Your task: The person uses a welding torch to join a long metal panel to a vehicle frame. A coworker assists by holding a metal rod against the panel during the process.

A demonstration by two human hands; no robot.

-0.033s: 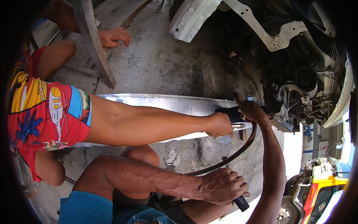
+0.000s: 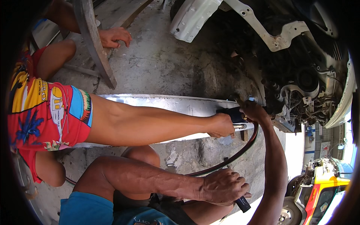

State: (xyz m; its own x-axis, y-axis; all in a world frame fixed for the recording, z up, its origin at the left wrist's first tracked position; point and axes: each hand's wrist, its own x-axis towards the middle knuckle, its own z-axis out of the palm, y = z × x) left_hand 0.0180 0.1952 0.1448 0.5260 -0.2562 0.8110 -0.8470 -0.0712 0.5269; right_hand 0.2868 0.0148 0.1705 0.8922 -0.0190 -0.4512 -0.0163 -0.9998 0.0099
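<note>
My right hand (image 2: 255, 112) reaches forward, its fingers wrapped round a brass-coloured tool (image 2: 244, 117) fed by a dark red and black hose (image 2: 242, 152). The tool's tip is hidden. My left hand (image 2: 225, 186) is low in front of me, closed on a short black cylindrical handle (image 2: 243, 204). Beside my right hand, a co-worker's hand (image 2: 221, 125) grips a metal rod-like piece (image 2: 238, 126). A dark blue-black piece (image 2: 231, 114) lies between our hands, over a long silvery metal panel (image 2: 168, 105).
A stripped vehicle front (image 2: 296, 82) with a bare bracket (image 2: 270, 37) stands at right. The co-worker, in a red patterned shirt (image 2: 48, 116), is at left, near a worn wooden frame (image 2: 93, 45). A yellow and red vehicle (image 2: 322, 187) is at lower right.
The co-worker's red sleeve has shifted slightly. Both my hands and the things in them stay where they were.
</note>
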